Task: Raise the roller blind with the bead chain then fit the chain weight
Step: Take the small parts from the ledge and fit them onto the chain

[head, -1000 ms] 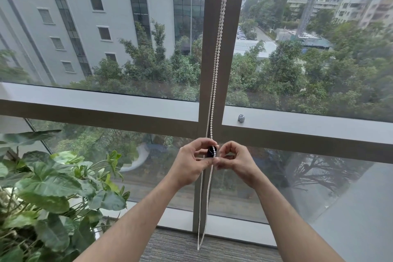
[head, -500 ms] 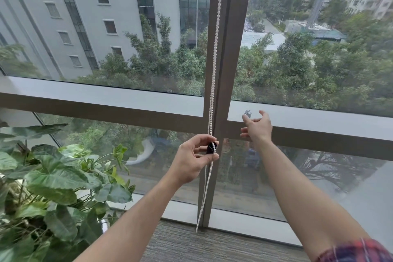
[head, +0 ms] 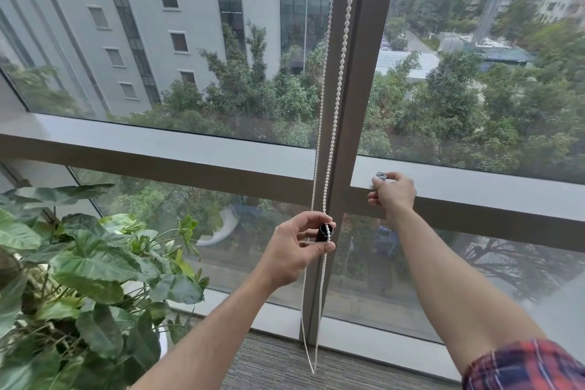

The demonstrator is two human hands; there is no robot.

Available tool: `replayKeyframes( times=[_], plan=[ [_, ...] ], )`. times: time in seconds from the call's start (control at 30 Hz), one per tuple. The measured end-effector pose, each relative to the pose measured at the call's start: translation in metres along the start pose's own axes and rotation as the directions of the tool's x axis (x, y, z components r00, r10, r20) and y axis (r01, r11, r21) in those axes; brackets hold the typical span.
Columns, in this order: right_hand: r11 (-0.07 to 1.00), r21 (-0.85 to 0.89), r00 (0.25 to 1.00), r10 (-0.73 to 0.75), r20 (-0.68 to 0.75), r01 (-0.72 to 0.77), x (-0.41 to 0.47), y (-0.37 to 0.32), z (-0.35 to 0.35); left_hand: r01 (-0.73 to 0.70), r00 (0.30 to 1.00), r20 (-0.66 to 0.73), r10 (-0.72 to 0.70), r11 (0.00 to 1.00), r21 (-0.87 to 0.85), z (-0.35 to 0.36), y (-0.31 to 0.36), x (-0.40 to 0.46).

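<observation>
At the window (head: 221, 41), wide glass with a dark upright post (head: 357, 73) and a grey ledge (head: 474, 180) crossing at mid-height; no blind fabric in view, so probably raised already. At 7 o'clock, a leafy plant (head: 79, 279); along 6 o'clock, grey carpet (head: 269, 364). Down the post from 12 o'clock to the carpet, the bead chain (head: 340, 73), two strands side by side, loop end hanging just above the floor.

Near centre, left hand (head: 300, 250), fingers curled, pinching a small dark weight (head: 323, 233) against the chain between thumb and forefinger. At 2 o'clock from it, right hand (head: 392, 191) on the ledge, fingers closed round a small silver cap (head: 381, 176); exact grip partly hidden.

Judged step: fetching the second piece to close the weight. Best done by keeping the left pinch firm so the chain stays seated in the dark piece, lifting the cap cleanly off the ledge, bringing it across at 8 o'clock, lining it up squarely before pressing or twisting. Risk: cap slipping and rolling off.
</observation>
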State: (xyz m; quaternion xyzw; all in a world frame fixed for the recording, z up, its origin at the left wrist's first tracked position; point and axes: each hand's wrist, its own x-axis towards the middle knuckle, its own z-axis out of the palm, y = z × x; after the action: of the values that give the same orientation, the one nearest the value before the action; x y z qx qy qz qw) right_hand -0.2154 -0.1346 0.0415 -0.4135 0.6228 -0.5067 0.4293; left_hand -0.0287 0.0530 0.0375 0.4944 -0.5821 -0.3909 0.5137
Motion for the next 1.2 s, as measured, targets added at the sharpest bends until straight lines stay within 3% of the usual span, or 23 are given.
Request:
replayKeyframes(
  times=[0.27, 0.43, 0.57, 0.8, 0.93, 1.1, 1.2],
  plan=[
    [0.961, 0.276, 0.998, -0.042, 0.051, 0.026, -0.033, 0.005, 0.004, -0.012, 1.0, -0.004, 0.012, 1.0, -0.017, 0.0, -0.002, 0.003],
    [0.901, 0.43, 0.935, -0.195, 0.295, 0.052, -0.08, 0.005, 0.002, -0.01, 1.0, -0.015, 0.009, 1.0, -0.02, -0.001, -0.002, 0.007],
    [0.891, 0.443, 0.87, -0.297, 0.394, 0.103, -0.108, 0.004, -0.004, -0.014, 1.0, -0.012, 0.014, 1.0, -0.013, -0.002, -0.002, 0.01],
    [0.881, 0.134, 0.753, -0.459, 0.471, 0.453, -0.123, 0.001, -0.024, -0.015, 1.0, -0.01, 0.015, 0.999, -0.03, -0.002, -0.004, 0.011],
    [0.848, 0.019, 0.734, -0.47, 0.491, 0.53, -0.13, -0.004, -0.034, -0.019, 1.0, -0.005, 0.019, 0.999, -0.036, -0.001, -0.004, 0.014],
    [0.579, -0.227, 0.6, -0.607, 0.521, 0.783, -0.138, -0.015, -0.039, -0.017, 1.0, -0.004, 0.017, 0.998, -0.061, 0.001, -0.002, 0.013],
    [0.622, -0.204, 0.623, -0.588, 0.516, 0.756, -0.145, -0.024, -0.041, -0.005, 1.0, 0.005, 0.006, 0.996, -0.091, 0.002, -0.001, 0.012]
  ],
)
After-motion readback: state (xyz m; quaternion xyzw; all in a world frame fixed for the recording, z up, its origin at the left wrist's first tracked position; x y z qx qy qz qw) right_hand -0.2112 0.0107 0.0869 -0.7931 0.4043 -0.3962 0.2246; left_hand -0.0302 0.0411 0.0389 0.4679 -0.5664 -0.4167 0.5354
